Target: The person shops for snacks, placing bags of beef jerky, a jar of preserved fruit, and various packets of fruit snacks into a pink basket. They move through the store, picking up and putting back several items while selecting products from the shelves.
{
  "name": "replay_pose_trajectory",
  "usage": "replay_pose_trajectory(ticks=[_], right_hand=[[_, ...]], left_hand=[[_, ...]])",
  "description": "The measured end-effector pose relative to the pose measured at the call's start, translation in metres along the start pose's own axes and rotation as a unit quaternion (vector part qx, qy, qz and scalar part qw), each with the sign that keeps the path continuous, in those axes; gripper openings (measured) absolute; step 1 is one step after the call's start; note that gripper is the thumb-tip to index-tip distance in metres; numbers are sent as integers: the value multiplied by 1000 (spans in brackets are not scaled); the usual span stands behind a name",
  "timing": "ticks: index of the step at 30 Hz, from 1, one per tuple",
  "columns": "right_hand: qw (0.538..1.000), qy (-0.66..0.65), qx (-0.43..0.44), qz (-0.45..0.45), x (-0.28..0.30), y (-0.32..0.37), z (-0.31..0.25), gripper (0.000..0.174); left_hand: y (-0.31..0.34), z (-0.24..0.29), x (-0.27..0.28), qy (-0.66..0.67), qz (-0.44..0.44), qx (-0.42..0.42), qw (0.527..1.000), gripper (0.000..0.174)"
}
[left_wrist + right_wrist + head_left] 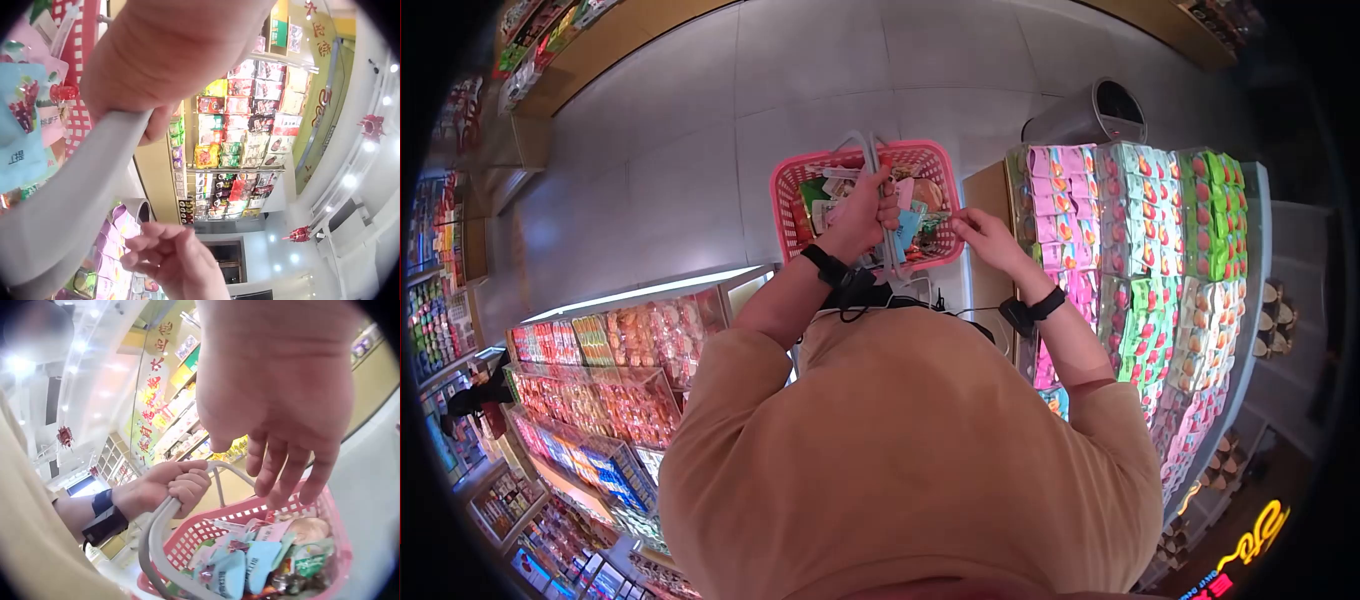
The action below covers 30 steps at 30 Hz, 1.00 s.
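My left hand [861, 212] grips the grey handles [164, 540] of a pink shopping basket [784, 200]. Packaged snacks fill the basket, among them light blue packets [261, 565], a pink packet [270, 532] and a green-and-white bag [310, 565]. Over the basket's right side in the head view is my right hand [990, 240], holding nothing, its fingers loosely bent. The right wrist view shows those fingers [294, 469] hanging above the far rim. In the left wrist view the handle passes through my left fist [169, 56].
To the right stands a sloped display of packets in pink, white and green rows [1142, 205]. A metal bin [1080, 112] stands beyond it. On the left is another tiered snack display [600, 365]. Grey tiled floor [690, 110] stretches ahead toward wall shelves [550, 55].
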State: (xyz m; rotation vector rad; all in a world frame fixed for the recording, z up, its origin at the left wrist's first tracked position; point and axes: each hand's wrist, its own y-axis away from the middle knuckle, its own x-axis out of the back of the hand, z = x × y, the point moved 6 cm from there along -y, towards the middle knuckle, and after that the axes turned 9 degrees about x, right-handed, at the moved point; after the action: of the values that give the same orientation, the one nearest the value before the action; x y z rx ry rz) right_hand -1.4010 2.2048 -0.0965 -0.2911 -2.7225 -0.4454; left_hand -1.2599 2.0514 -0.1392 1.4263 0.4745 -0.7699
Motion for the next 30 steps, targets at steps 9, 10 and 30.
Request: replay_pose_trajectory(ticks=[9, 10, 30], right_hand=[[954, -235, -179, -43, 17, -222, -33, 46], [949, -257, -176, -45, 25, -240, -33, 46], [975, -112, -181, 63, 151, -538, 220, 59]], left_hand=[[-115, 149, -39, -77, -43, 1, 996, 33], [-118, 169, -52, -101, -43, -7, 994, 33], [-363, 408, 31, -180, 204, 47, 961, 35]])
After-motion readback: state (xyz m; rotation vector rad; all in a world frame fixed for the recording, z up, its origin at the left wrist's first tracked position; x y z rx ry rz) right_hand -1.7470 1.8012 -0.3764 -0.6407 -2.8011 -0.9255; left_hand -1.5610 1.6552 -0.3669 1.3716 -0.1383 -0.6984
